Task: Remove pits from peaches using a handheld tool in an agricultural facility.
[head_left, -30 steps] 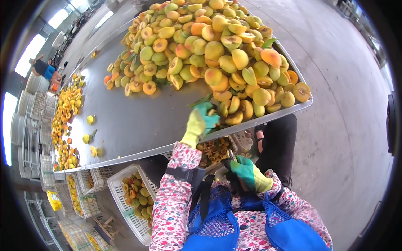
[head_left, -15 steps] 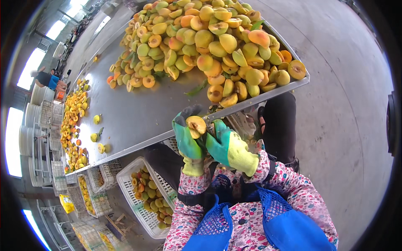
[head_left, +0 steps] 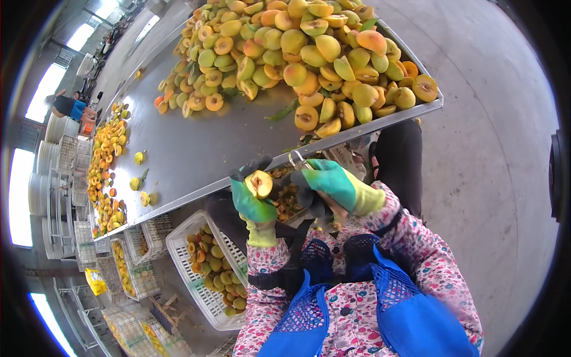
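Observation:
My left hand [head_left: 251,205], in a green and yellow work glove with dark fingertips, holds a peach half [head_left: 259,184], its cut face turned up with a brown hollow in the middle. To the right, apart from the fruit, my gloved right hand [head_left: 336,187] is closed round a small metal tool [head_left: 297,158] with a bent, loop-like tip. Its handle is hidden in the glove. Both hands are just off the near edge of a metal table [head_left: 196,149]. Below them, a container's brown and orange scraps [head_left: 286,201] show between my arms.
A large heap of yellow-green peach halves [head_left: 309,53] covers the table's far right part. More halves [head_left: 107,160] lie along its left end. Under the near edge stands a white crate of peaches [head_left: 178,253]. Stacked crates [head_left: 134,273] are at left; a person [head_left: 71,107] bends in the distance.
My hands have drawn apart: the left moved slightly left and down with the peach half, the right moved right and up with the tool. The tool's tip has come away from the fruit.

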The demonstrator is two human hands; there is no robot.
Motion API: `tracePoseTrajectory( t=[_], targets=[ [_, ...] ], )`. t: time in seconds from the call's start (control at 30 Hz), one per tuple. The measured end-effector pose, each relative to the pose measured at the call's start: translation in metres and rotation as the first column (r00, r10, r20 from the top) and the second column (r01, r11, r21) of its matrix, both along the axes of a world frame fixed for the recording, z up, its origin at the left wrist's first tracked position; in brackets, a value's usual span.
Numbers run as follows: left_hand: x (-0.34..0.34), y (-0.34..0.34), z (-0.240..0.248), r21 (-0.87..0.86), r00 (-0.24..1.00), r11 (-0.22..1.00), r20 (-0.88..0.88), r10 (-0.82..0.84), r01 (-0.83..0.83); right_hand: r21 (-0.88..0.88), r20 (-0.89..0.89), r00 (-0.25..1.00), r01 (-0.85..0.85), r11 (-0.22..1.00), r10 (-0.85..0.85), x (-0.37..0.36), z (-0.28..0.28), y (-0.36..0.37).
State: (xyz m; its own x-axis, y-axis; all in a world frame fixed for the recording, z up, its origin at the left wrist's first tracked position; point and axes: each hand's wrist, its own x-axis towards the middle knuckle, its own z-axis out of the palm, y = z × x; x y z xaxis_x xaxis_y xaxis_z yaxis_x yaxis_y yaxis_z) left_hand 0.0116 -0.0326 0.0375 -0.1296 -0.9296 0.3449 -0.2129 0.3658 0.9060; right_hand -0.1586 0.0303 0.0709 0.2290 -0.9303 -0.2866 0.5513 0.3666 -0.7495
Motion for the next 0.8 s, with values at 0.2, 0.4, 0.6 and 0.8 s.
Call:
tracePoseTrajectory(
  t=[0.2, 0.4, 0.6, 0.8],
  targets=[
    [0.009, -0.006, 0.000, 0.541, 0.680, 0.819, -0.675, 0.286, 0.193, 0.177, -0.427, 0.893, 0.240, 0.954, -0.146, 0.013, -0.066, 0.000],
    [0.006, 0.010, 0.004, 0.491, 0.704, 0.851, -0.671, 0.234, 0.185, 0.068, -0.497, 0.827, 0.341, 0.938, -0.265, 0.021, -0.084, -0.004],
    [0.000, 0.013, -0.006, 0.358, 0.894, 0.916, -0.447, -0.001, 0.180, 0.203, -0.468, 0.867, 0.294, 0.934, -0.172, 0.018, -0.070, -0.007],
    [0.000, 0.018, -0.020, -0.189, 0.968, 0.972, 0.234, -0.097, 0.143, 0.095, -0.500, 0.856, 0.206, 0.974, -0.132, 0.006, -0.076, -0.004]
  ],
)
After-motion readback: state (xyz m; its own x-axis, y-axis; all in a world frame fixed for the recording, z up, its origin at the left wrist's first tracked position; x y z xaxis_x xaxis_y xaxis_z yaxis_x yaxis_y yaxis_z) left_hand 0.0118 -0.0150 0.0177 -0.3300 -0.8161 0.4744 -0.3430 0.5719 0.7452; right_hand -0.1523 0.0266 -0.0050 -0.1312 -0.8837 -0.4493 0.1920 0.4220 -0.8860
